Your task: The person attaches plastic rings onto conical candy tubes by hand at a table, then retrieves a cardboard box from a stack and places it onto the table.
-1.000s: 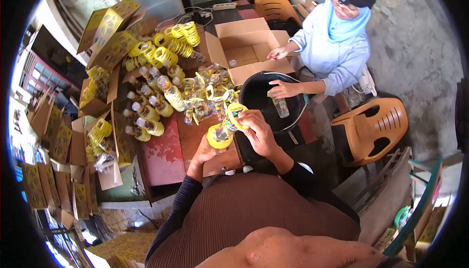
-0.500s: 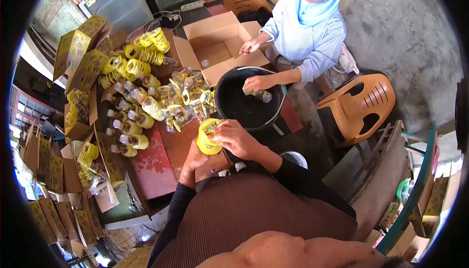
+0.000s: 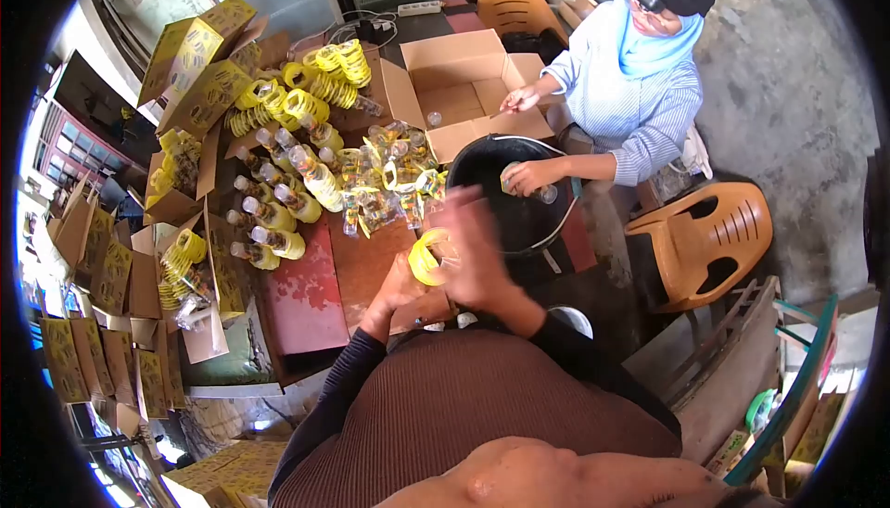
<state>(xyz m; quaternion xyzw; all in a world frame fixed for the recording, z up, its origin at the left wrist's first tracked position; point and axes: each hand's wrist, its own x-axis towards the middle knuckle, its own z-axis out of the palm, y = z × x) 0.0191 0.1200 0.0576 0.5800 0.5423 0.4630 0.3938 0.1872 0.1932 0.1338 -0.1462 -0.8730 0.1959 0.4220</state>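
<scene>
My left hand [image 3: 397, 287] is wrapped round a yellow ring-shaped roll [image 3: 425, 260] with a hollow middle, held over the near edge of the table. Close by on its right is my right hand [image 3: 479, 258], raised and smeared by motion, so its fingers do not show clearly. Past the roll lies a heap of small clear bottles with yellow labels [image 3: 394, 179]. Bottles with yellow wrapping [image 3: 278, 242] stand in rows to the left, and stacks of yellow rings [image 3: 301, 105] lie behind them.
A black bucket [image 3: 457, 213] stands at the right; across it a co-worker [image 3: 630, 91] holds a small bottle [image 3: 547, 194] inside. Behind are an open cardboard box [image 3: 417, 100] and an orange chair [image 3: 714, 239]. Printed cartons [image 3: 209, 100] line the left side.
My right hand has lifted off the yellow roll and blurs upward. My left hand keeps its hold. The whole view has shifted, so the surroundings sit further right.
</scene>
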